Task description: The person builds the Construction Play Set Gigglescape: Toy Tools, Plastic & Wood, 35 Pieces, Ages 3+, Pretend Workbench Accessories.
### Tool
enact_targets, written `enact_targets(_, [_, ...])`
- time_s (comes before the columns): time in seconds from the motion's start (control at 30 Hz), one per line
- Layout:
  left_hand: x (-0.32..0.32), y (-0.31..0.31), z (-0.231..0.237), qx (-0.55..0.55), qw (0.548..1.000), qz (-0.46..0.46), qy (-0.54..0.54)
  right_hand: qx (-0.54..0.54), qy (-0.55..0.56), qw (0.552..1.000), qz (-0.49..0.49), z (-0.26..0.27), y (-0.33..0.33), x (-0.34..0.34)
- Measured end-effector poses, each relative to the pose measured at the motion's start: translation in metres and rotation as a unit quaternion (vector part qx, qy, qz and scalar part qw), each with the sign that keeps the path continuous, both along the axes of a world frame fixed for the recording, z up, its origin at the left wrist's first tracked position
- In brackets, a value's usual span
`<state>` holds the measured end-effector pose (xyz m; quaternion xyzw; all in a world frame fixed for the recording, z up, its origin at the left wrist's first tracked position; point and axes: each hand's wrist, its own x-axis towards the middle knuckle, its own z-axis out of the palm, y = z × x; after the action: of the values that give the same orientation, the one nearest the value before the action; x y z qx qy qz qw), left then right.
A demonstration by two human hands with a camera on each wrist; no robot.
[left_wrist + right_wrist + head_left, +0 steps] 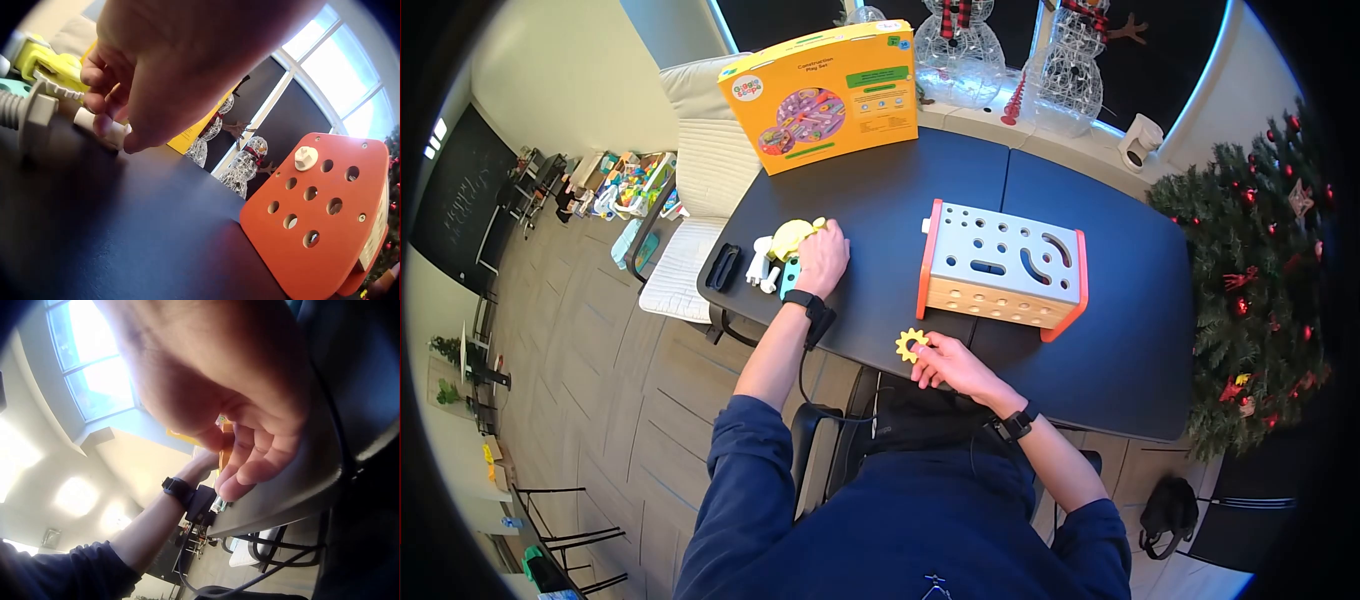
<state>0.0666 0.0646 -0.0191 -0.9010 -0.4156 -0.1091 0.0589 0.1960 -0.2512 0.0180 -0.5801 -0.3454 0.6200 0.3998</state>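
At the table's left side, my left hand is beside yellow pieces, white pieces and a teal piece with holes. The left wrist view shows that hand pinching a small white cylindrical piece low over the tabletop, near a pale threaded bolt. Near the front edge, my right hand holds a yellow gear between thumb and fingers. Its fingers curl in the right wrist view, where the hand hides the gear.
A wooden box with a grey perforated top and red-orange ends stands right of centre on the dark table. Behind the loose pieces stands a yellow carton. A black case lies at the left edge. A cable hangs from the left wrist.
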Motion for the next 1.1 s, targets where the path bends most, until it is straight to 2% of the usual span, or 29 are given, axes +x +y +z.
enact_targets(0.13, [-0.005, -0.008, -0.001, -0.022, 0.999, -0.025, -0.008, 0.011, 0.012, 1.000, -0.014, 0.001, -0.002, 0.003])
enact_targets(0.3, [-0.018, -0.066, 0.048, -0.152, 0.978, -0.059, -0.127, 0.035, 0.022, 0.999, -0.016, 0.008, -0.003, 0.007])
enact_targets(0.4, [-0.030, -0.112, 0.081, -0.258, 0.933, -0.095, -0.232, 0.045, 0.026, 0.998, -0.023, 0.013, -0.002, 0.008])
enact_targets(0.5, [-0.047, -0.161, 0.107, -0.333, 0.890, -0.106, -0.293, 0.064, 0.016, 0.997, -0.034, 0.021, -0.007, 0.006])
enact_targets(0.57, [-0.059, -0.193, 0.121, -0.383, 0.853, -0.150, -0.321, 0.093, 0.011, 0.995, -0.038, 0.029, -0.012, 0.005])
enact_targets(0.63, [-0.068, -0.213, 0.122, -0.455, 0.811, -0.202, -0.308, 0.125, 0.001, 0.991, -0.050, 0.035, -0.018, 0.004])
enact_targets(0.73, [-0.068, -0.230, 0.127, -0.519, 0.773, -0.249, -0.268, 0.172, -0.035, 0.981, -0.079, 0.037, -0.028, 0.004])
enact_targets(0.97, [-0.047, -0.235, 0.114, -0.519, 0.774, -0.254, -0.261, 0.183, -0.147, 0.967, -0.101, 0.059, -0.052, 0.009])
enact_targets(1.07, [-0.036, -0.238, 0.114, -0.503, 0.769, -0.265, -0.292, 0.198, -0.171, 0.960, -0.098, 0.062, -0.057, 0.011])
enact_targets(1.1, [-0.033, -0.238, 0.111, -0.467, 0.785, -0.279, -0.295, 0.205, -0.185, 0.956, -0.099, 0.062, -0.059, 0.011])
